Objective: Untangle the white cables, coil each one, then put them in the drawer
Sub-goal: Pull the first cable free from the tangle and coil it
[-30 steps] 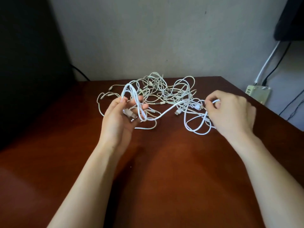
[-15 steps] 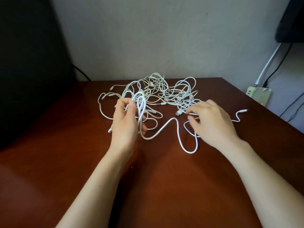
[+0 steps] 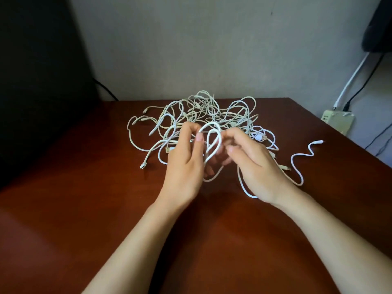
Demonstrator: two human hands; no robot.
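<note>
Far left: a dark panel [image 3: 36, 81] fills the edge of the view, and a thin black cord [image 3: 105, 91] drops along the grey wall beside it toward the back of the brown table [image 3: 63, 209]. The white cables [image 3: 229, 111] lie in one loose tangle on the far middle of the table, near the wall, still knotted together. One USB plug [image 3: 143, 165] trails out of the heap at front left and rests flat on the wood. The left hand [image 3: 184, 166] is raised just in front of the tangle, back toward the camera, fingers curled, thumb up against a cable loop [image 3: 212, 124] that it grips. The loop stands upright between the two hands, its strands running down into the left palm. The right hand [image 3: 256, 168] sits close beside the left, nearly touching it, fingers bent inward and pinching the right side of the same loop; the exact fingertip contact is hidden behind the knuckles. A slack strand passes under the right wrist. Further right, a free cable end [image 3: 293, 164] snakes across the table, apart from the heap, with its small connector [image 3: 318, 142] pointing toward the table's right edge. Beyond that edge, a pale power strip [image 3: 337, 120] sits against the wall, a white lead and a black lead rising from it.
</note>
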